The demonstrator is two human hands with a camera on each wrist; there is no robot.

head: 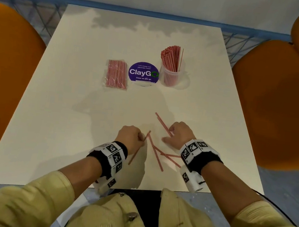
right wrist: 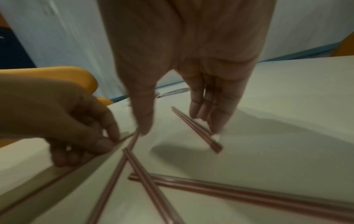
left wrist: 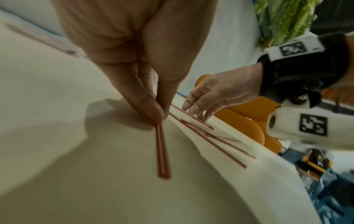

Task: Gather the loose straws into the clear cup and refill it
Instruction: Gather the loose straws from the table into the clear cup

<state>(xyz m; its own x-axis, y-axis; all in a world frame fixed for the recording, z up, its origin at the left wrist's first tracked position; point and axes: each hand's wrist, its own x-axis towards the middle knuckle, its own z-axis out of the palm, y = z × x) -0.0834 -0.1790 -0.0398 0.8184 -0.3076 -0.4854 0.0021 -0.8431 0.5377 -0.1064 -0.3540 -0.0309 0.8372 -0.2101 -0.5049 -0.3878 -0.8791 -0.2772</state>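
A clear cup [head: 171, 74] packed with red-and-white straws stands at the table's far right. Several loose striped straws [head: 156, 154] lie crossed between my hands near the front edge. My left hand [head: 142, 138] pinches one of them [head: 136, 152] near its far end between thumb and forefinger. In the left wrist view that straw [left wrist: 162, 151] slants down to the table from the left hand [left wrist: 161, 119]. My right hand [head: 168, 134] rests straight fingertips [right wrist: 214, 125] on another straw [right wrist: 197, 130] lying flat, with its thumb spread apart from the fingers.
A sealed packet of straws [head: 116, 76] lies at the far left of the white table [head: 68, 122], with a round purple ClayGo sign [head: 143, 73] standing between it and the cup. Orange chairs [head: 277, 110] flank the table on both sides.
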